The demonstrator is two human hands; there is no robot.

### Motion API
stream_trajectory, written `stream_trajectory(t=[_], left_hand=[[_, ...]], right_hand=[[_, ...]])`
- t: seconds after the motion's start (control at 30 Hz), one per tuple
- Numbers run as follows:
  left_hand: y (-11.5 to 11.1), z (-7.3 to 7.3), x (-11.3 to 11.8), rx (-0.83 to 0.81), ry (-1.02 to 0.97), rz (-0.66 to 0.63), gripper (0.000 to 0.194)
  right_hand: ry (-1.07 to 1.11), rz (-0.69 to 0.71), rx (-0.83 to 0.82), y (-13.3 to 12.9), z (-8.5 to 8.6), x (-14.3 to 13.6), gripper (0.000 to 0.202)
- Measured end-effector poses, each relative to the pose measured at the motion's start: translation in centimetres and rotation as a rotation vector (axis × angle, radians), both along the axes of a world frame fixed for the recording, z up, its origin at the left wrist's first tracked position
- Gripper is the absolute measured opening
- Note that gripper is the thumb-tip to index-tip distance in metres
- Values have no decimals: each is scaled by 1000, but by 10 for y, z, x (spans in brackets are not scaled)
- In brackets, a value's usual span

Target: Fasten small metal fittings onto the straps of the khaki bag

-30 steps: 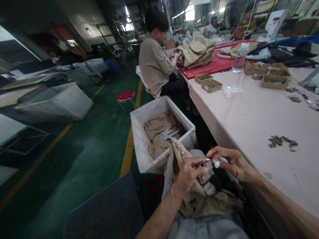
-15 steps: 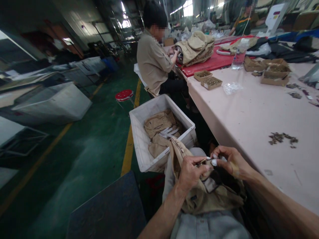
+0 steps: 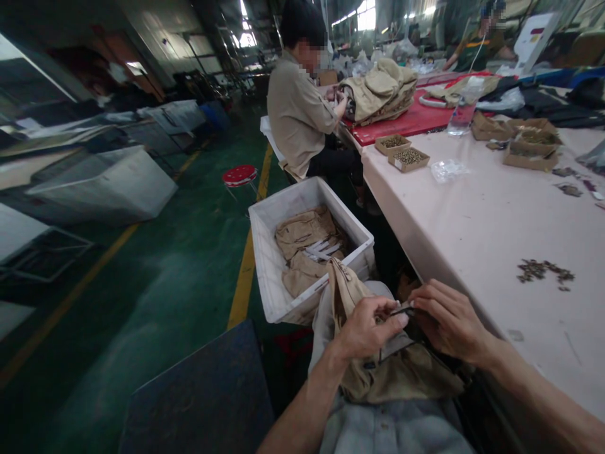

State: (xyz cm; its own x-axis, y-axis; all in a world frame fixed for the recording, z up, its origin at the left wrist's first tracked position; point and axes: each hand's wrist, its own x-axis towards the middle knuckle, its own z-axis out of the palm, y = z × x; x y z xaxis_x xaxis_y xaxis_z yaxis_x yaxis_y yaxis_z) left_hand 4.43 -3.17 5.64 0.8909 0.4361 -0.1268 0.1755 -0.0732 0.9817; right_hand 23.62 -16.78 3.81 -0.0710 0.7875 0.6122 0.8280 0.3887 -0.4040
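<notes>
A beige cloth garment (image 3: 387, 378) lies bunched over my lap, one part hanging up toward the bin. My left hand (image 3: 371, 325) pinches a dark-edged piece of it between thumb and fingers. Close against it on the right, my right hand (image 3: 442, 315) has its fingers curled together at the same edge; its fingertips are partly hidden. Scattered small metal pieces (image 3: 546, 272) lie on the pale table to the right of my hands.
A white bin (image 3: 265, 265) with beige cloth stands ahead. The pale table (image 3: 454, 233) runs along the right, bearing small boxes of metal parts (image 3: 409, 159). Beyond sits a person (image 3: 297, 113) by a cloth pile. A red stool (image 3: 240, 176) stands left.
My right hand has turned, its back now more toward the camera and its fingers curled over the cloth edge. My left hand still pinches. The whole view has shifted slightly.
</notes>
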Motion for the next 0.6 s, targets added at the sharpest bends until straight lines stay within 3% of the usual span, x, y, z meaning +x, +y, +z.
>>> stream_trajectory(t=[0.1, 0.27, 0.5, 0.6], left_hand=[[7, -2, 1, -241, -33, -114, 39], [8, 1, 7, -414, -123, -23, 37], [22, 9, 6, 13, -88, -148, 23], [21, 8, 5, 53, -71, -162, 24]], right_hand=[[-37, 9, 41, -2, 1, -7, 40], [-65, -28, 54, -2, 15, -13, 29], [-202, -36, 140, -3, 29, -10, 18], [-188, -81, 57, -13, 35, -16, 15]])
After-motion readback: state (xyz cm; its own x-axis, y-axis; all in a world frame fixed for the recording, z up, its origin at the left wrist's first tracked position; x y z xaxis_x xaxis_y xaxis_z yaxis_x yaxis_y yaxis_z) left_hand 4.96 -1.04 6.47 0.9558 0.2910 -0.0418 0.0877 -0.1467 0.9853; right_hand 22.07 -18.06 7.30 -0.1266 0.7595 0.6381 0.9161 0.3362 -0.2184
